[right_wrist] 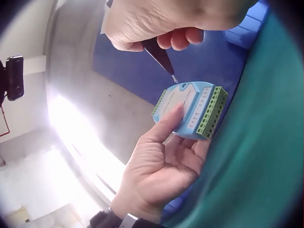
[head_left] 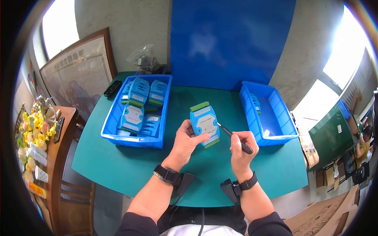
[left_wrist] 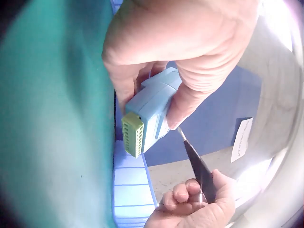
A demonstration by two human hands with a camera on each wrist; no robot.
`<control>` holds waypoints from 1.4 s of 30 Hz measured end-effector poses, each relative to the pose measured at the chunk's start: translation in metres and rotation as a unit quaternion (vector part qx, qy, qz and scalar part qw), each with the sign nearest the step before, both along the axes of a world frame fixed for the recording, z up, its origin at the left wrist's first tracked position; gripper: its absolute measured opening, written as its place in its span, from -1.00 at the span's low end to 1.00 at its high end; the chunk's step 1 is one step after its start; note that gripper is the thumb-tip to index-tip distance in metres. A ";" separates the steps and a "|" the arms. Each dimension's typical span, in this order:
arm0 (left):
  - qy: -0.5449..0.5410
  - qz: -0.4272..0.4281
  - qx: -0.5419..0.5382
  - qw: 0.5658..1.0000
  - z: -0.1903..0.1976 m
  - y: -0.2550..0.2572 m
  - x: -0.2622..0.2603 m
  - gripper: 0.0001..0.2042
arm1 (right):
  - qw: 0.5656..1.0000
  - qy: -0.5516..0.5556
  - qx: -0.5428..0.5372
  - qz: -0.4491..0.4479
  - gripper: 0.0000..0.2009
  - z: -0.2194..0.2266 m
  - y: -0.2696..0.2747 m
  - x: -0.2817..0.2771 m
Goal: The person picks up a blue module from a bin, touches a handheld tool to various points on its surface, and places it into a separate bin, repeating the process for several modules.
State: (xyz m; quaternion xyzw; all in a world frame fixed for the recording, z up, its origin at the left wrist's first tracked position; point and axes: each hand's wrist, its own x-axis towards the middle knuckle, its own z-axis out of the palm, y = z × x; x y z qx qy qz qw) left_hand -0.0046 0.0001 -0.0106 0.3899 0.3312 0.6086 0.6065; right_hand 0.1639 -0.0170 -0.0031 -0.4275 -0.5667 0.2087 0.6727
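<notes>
My left hand (head_left: 186,144) grips a light-blue electronic module (head_left: 204,122) above the table, thumb on its white label face. Green screw terminal blocks (right_wrist: 212,113) run along two opposite ends of the module. In my right hand (head_left: 243,148) is a slim, tapered black tool (head_left: 225,131) with a narrow metal tip, held with curled fingers. The tip meets the module's edge beside a small notch in the head view. In the right wrist view, the tool (right_wrist: 159,56) points down to that same edge. The left wrist view shows the module (left_wrist: 154,107) side-on between thumb and fingers.
At left on the green table (head_left: 189,173), a blue bin (head_left: 108,135) holds several similar modules (head_left: 133,117). Another blue bin (head_left: 275,138) at right has modules (head_left: 255,103) along its left wall. A bagged item (head_left: 147,63) lies behind the left bin, near a blue board (head_left: 232,43).
</notes>
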 end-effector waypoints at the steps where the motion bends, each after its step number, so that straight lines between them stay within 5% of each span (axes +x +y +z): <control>1: 0.003 0.000 -0.002 1.000 0.000 0.000 0.000 -0.48 | 1.000 -0.012 -0.006 0.006 -0.92 0.001 0.000 0.000; 10: 0.019 -0.018 0.006 1.000 0.002 -0.004 0.000 -0.53 | 0.993 -0.038 0.073 0.081 -0.84 0.008 -0.010 -0.006; 19: 0.022 -0.037 0.027 0.999 0.001 -0.004 0.001 -0.56 | 0.995 -0.039 0.088 0.006 -0.84 0.005 -0.004 -0.004; 24: 0.028 -0.011 0.054 0.998 0.005 -0.005 0.000 -0.54 | 0.997 0.066 -0.022 0.030 -0.71 0.020 -0.003 -0.010; 26: 0.118 0.007 0.086 0.989 0.003 -0.005 0.001 -0.52 | 0.986 0.098 -0.113 0.079 -0.67 0.021 -0.002 -0.003; 30: 0.244 0.064 0.161 0.954 0.006 -0.006 0.001 -0.49 | 0.964 0.133 -0.192 0.125 -0.67 0.014 0.010 0.009; 35: 0.436 0.134 0.271 0.847 0.010 -0.010 0.000 -0.40 | 0.914 0.190 -0.286 0.218 -0.78 0.021 0.008 0.008; 38: 0.470 0.266 0.286 0.792 0.011 -0.008 0.002 -0.33 | 0.900 0.246 -0.253 0.255 -0.79 0.008 0.014 0.007; 39: 0.451 0.276 0.265 0.806 0.014 -0.009 0.002 -0.23 | 0.893 0.264 -0.242 0.273 -0.78 0.007 0.013 0.007; 42: 0.152 0.121 0.106 0.975 0.008 -0.008 -0.001 -0.23 | 0.917 0.260 -0.192 0.236 -0.77 0.003 0.012 -0.001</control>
